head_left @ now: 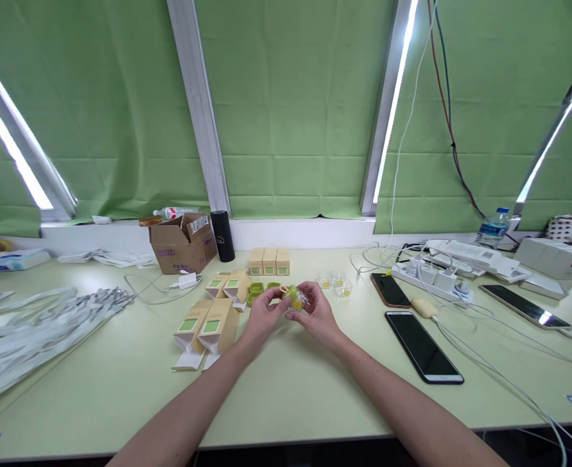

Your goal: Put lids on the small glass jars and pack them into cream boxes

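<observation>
Forearms, then clear, green-topped jar

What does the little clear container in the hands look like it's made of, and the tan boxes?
Clear container: glossy, probably plastic, being see-through with highlights; glass isn't ruled out. Tan boxes: likely matte card, judging by thin white flaps and crisp edges.

Green fabric panels are hanging across the far side, creasing lightly. Pale grey posts are leaning between them, and white light is glaring through narrow gaps. Below, a white ledge is running behind the pale, yellowish-green worktop. Darkness is filling the space beneath its front edge.
</observation>
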Action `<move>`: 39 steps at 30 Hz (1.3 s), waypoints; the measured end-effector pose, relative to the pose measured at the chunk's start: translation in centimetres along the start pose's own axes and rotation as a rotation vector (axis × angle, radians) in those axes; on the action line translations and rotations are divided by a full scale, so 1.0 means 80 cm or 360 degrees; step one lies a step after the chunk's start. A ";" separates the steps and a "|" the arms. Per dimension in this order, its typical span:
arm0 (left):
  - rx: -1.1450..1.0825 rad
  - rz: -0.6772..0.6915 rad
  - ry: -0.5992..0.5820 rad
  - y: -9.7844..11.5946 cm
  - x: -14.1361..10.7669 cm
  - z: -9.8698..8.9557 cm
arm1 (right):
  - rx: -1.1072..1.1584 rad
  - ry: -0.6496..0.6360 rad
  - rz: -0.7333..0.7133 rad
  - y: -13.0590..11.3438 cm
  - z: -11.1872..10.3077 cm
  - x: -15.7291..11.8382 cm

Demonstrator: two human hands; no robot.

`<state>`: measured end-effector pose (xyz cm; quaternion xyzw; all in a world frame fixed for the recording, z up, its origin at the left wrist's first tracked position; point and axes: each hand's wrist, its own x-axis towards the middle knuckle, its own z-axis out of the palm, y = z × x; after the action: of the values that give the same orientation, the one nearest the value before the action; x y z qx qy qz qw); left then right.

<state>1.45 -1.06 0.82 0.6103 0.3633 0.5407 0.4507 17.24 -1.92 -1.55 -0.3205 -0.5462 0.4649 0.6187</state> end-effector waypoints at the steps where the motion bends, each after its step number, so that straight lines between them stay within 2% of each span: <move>1: -0.0003 0.0001 -0.0002 0.000 0.000 0.000 | 0.0001 -0.0002 -0.0005 0.000 0.000 0.000; 16: -0.0132 0.0039 -0.0128 -0.002 -0.001 0.000 | 0.0028 0.0023 -0.0006 0.003 0.001 0.002; 23: -0.0137 0.0024 0.0011 -0.009 0.003 0.000 | -0.0003 0.0040 -0.0039 0.005 -0.003 0.003; 27: -0.0092 0.0061 0.0068 -0.008 0.006 0.001 | 0.0016 -0.0066 -0.0094 0.004 -0.006 0.000; 31: -0.0028 0.0086 0.0090 -0.005 0.007 0.001 | -0.0017 -0.0150 -0.0098 0.002 -0.008 -0.003; 39: 0.0012 0.0129 0.0102 -0.007 0.009 0.000 | -0.0016 -0.0164 -0.0103 0.003 -0.006 -0.001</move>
<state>1.59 -0.23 0.52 0.6086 0.3545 0.5764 0.4144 17.65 -1.86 -1.89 -0.2812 -0.5897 0.4578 0.6029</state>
